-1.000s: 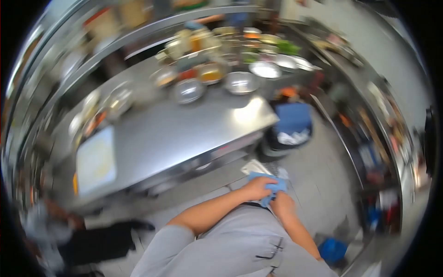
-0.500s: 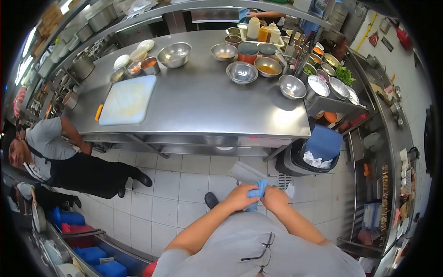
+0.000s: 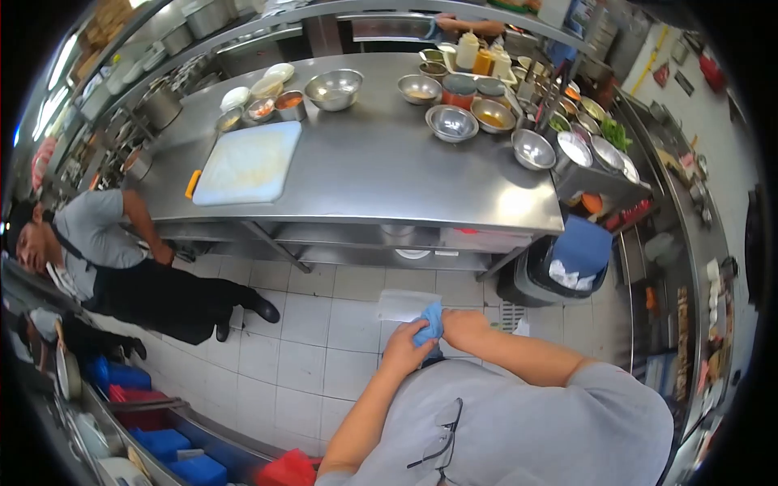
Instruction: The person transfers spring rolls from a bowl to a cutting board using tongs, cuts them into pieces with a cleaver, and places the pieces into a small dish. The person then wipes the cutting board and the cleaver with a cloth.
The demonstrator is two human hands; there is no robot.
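In front of my body, my left hand [image 3: 405, 347] is closed around a crumpled blue cloth [image 3: 432, 321]. My right hand [image 3: 465, 327] is closed right beside it, apparently on the handle of a cleaver, though its fingers and the handle are mostly hidden. The wide, pale metal blade [image 3: 405, 305] of the cleaver points left, above my left hand, over the tiled floor. The cloth lies between my two hands and covers the blade's right end.
Ahead stands a steel table [image 3: 356, 178] with a white cutting board [image 3: 250, 164], metal bowls [image 3: 452, 122] and squeeze bottles [image 3: 468, 53]. A lidded bin [image 3: 559, 271] stands at its right end. A co-worker in a black apron [image 3: 166, 300] is on the left, near blue containers [image 3: 198, 470].
My view and body have shifted. The blade has swung from slanting down to the right to lying nearly level, reaching farther left. My hands stay close together at the cloth.
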